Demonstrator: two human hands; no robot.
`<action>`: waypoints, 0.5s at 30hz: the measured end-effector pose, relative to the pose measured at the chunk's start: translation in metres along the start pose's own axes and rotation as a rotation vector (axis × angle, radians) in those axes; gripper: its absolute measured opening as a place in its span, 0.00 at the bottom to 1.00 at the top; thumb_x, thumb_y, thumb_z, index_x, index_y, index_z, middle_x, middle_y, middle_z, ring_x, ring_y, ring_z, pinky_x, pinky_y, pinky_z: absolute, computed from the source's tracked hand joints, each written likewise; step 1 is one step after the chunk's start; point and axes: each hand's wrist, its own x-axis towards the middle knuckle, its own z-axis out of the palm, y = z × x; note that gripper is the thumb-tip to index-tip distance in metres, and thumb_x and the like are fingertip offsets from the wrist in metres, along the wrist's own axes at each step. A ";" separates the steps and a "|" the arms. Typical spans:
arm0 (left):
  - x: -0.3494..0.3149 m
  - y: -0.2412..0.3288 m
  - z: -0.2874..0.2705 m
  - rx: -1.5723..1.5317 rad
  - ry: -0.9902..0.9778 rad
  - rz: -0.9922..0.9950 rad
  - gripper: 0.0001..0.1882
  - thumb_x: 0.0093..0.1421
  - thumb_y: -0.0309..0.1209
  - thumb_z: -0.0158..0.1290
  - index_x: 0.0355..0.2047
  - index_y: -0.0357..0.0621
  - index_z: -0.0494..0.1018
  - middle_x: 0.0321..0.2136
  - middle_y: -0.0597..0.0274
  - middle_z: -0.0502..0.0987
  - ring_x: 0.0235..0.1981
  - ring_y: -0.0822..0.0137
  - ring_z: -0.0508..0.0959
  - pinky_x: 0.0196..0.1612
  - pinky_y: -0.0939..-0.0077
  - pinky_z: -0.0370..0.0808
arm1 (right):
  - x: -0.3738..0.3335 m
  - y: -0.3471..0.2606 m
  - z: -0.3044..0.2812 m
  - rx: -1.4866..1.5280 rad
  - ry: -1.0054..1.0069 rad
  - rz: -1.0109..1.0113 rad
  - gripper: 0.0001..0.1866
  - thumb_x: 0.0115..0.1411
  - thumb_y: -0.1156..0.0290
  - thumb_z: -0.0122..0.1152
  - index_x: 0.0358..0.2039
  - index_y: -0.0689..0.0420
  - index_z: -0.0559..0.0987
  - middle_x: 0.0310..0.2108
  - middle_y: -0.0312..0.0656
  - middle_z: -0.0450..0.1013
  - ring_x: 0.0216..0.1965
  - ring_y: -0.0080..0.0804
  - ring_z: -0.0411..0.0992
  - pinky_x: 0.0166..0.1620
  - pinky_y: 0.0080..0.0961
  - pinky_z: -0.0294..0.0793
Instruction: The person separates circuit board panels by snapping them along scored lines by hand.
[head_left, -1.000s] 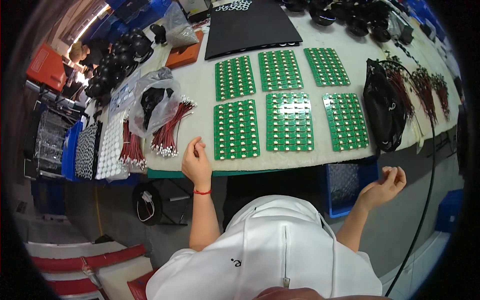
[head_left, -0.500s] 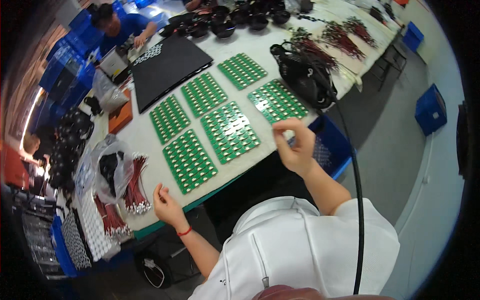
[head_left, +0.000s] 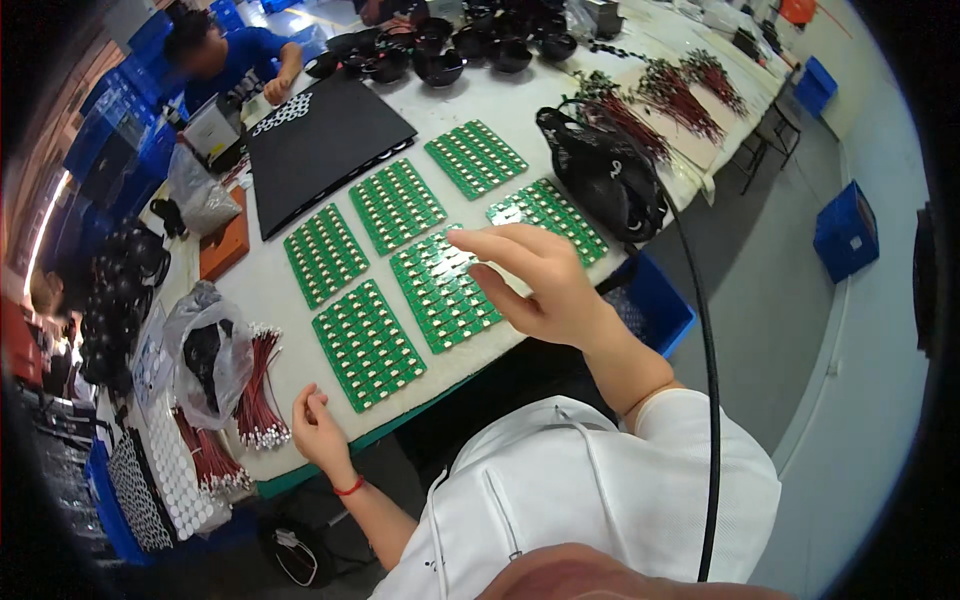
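Observation:
My right hand (head_left: 545, 285) hovers over the near middle green circuit board panel (head_left: 440, 290), its fingers stretched forward and the thumb apart. Nothing shows between them. At the table's front edge is my left hand (head_left: 320, 432), empty as far as I see, its fingers loosely bent and a red band on the wrist. Closest to it are another board panel (head_left: 370, 345) and a bundle of dark red wires (head_left: 260, 395) with white ends. More panels lie flat behind, one partly hidden by my right hand (head_left: 550, 215). Each carries rows of small pale parts.
A black board (head_left: 320, 145) lies beyond the panels. A black mesh bag (head_left: 605, 180) sits right, above a blue bin (head_left: 655, 305). Plastic bags (head_left: 210, 350) and an orange box (head_left: 225, 235) are left. Black bowl-shaped parts (head_left: 440, 65) and a person (head_left: 235, 65) are across the table.
My right hand has moved left, from beside the panels to above the near middle one, its fingers straightening. My left hand has shifted slightly left and down. The whole view has tilted a little.

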 end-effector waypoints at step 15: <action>0.161 0.059 0.020 -0.165 -0.861 0.306 0.15 0.69 0.34 0.48 0.46 0.36 0.77 0.34 0.63 0.80 0.33 0.74 0.75 0.39 0.79 0.72 | -0.049 -0.018 0.097 0.189 -0.559 -0.015 0.15 0.51 0.78 0.63 0.41 0.59 0.77 0.39 0.42 0.74 0.41 0.42 0.73 0.44 0.36 0.72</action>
